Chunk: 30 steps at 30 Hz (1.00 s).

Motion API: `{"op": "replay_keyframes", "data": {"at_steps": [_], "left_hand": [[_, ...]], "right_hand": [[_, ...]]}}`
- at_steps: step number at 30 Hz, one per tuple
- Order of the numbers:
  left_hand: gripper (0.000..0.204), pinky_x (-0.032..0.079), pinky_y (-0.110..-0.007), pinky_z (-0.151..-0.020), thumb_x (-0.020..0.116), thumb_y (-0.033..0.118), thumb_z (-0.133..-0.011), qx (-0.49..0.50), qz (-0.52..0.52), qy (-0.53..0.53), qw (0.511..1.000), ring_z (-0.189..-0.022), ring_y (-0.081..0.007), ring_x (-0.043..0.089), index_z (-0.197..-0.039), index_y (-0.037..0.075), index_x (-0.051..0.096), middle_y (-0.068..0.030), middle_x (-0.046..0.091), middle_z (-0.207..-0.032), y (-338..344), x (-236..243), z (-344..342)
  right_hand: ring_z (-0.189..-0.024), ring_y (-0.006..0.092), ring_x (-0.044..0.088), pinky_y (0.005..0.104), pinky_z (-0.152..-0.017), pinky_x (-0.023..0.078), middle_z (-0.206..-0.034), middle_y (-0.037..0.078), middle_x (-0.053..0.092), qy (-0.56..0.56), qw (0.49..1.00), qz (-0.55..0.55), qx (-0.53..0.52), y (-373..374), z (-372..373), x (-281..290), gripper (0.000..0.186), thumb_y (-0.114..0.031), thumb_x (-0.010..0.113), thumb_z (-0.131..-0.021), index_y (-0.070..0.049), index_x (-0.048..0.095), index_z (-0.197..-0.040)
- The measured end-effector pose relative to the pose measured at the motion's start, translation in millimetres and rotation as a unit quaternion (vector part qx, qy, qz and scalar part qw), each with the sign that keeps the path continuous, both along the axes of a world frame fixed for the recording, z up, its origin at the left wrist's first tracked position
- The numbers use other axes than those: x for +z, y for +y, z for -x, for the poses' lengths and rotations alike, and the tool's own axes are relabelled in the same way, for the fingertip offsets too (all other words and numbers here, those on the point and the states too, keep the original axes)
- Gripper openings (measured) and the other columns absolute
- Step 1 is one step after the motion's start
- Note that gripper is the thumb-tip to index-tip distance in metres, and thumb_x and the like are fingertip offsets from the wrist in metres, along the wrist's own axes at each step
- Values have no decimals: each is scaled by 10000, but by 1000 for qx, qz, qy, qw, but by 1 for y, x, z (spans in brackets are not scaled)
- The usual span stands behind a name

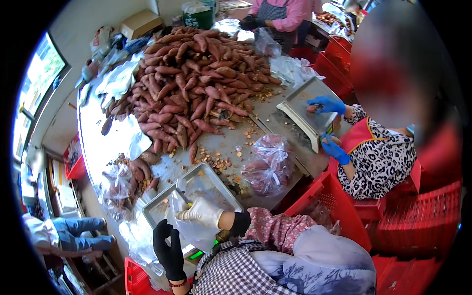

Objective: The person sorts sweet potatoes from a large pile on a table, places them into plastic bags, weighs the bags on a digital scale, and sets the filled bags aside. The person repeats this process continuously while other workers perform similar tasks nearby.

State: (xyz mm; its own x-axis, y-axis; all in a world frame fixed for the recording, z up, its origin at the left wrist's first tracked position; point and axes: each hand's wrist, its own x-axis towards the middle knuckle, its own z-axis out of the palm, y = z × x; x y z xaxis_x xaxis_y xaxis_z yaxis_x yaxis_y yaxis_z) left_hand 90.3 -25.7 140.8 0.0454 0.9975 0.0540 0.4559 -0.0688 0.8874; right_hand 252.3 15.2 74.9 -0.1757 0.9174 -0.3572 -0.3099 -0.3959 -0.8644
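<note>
My right hand, in a white glove with a black cuff, is closed on a clear plastic bag that hangs below its fingers. A small yellow bit shows at its fingertips, too small to name. Just left of the bag, my left hand wears a black glove; its fingers are spread and nothing shows in them. Beneath and beyond the bag lie two shallow metal trays, with a small green-lit display at the near edge. Past them rises a large heap of sweet potatoes.
Bagged sweet potatoes sit right of the trays, a second bag left. Cut bits litter the metal table. At right, a co-worker's blue-gloved hands work over a scale. Red crates stand beside me; another person works beyond.
</note>
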Motion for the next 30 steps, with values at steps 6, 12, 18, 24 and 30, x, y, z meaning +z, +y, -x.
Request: {"op": "replay_keyframes", "data": {"at_steps": [6, 12, 18, 24, 30], "left_hand": [[178, 454, -337, -697, 716, 31, -791, -62, -2, 71, 996, -769, -244, 586, -893, 16, 570, -90, 586, -817, 4, -10, -9], [60, 455, -340, -688, 625, -21, -841, -30, -62, 125, 990, -730, -260, 577, -856, 14, 579, -110, 588, -794, 10, -19, 14], [58, 468, -314, -695, 630, -10, -854, 4, -1, 23, 1000, -723, -198, 581, -891, 15, 592, -81, 600, -814, 4, -29, 20], [131, 484, -328, -664, 726, 54, -795, -123, -66, 80, 987, -725, -243, 616, -900, 39, 648, -99, 614, -796, 9, -14, -14], [115, 465, -331, -619, 683, 43, -835, -34, -106, 113, 987, -654, -225, 581, -857, 34, 571, -91, 568, -758, 10, -10, 9]], "right_hand": [[-733, 56, 534, 228, -670, 469, -796, -18, 618, 62, 998, -1, 29, -3, 16, 15, 386, -276, 844, -756, 6, 676, -958], [-732, 68, 527, 241, -701, 461, -770, -13, 629, -29, 995, -36, 83, 6, -21, 24, 322, -249, 835, -763, -28, 683, -941], [-757, 87, 576, 267, -725, 491, -801, 7, 667, -91, 994, -49, 39, 9, -16, 2, 256, -223, 802, -793, -15, 704, -907], [-721, 84, 584, 260, -636, 489, -849, -14, 657, -24, 998, -50, 43, -3, -9, 25, 309, -264, 763, -845, -12, 688, -1007], [-587, 26, 477, 203, -520, 355, -721, -49, 576, -2, 987, 59, 149, 0, -25, 50, 210, -256, 737, -878, -56, 674, -892]]}}
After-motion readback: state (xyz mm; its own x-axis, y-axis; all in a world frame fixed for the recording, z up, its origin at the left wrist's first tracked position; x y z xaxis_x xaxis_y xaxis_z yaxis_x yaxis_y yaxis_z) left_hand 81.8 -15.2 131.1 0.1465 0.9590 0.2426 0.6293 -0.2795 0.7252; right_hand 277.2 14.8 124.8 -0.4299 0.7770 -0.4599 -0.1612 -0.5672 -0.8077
